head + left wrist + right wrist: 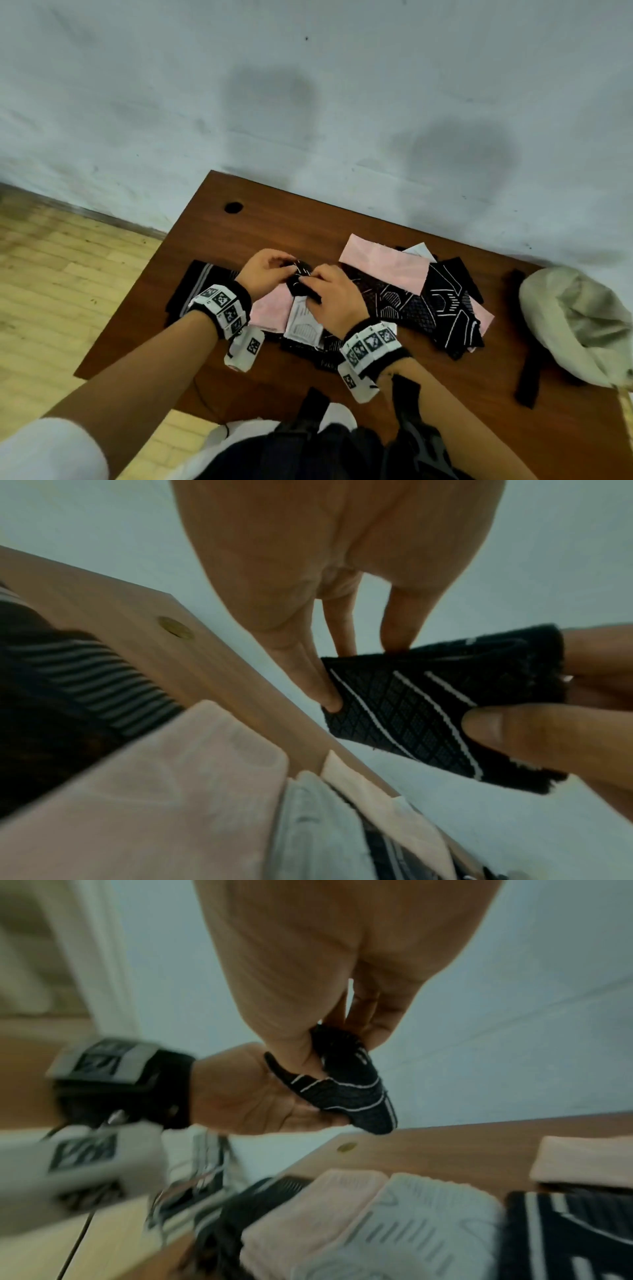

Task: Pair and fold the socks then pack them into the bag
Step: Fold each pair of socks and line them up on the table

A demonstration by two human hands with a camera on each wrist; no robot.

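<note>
Both hands hold a small folded black sock with thin white lines (302, 278) just above the sock pile at the table's middle. My left hand (279, 270) pinches its left edge, thumb below and fingers behind (327, 696). My right hand (317, 291) grips its right end, thumb on the front face (507, 729). In the right wrist view the sock (352, 1096) hangs curled between the right hand's fingertips (308, 1047) and the left palm (246, 1096). The cream cloth bag (575, 318) lies crumpled at the table's right end, apart from both hands.
Loose socks lie under and beside the hands: a pink one (383, 269), black ones with white line patterns (435, 305), a white-grey one (303, 325), a dark striped one (193, 291). The bag's black strap (525, 373) runs toward the front edge. The brown table (274, 222) has a cable hole (233, 207).
</note>
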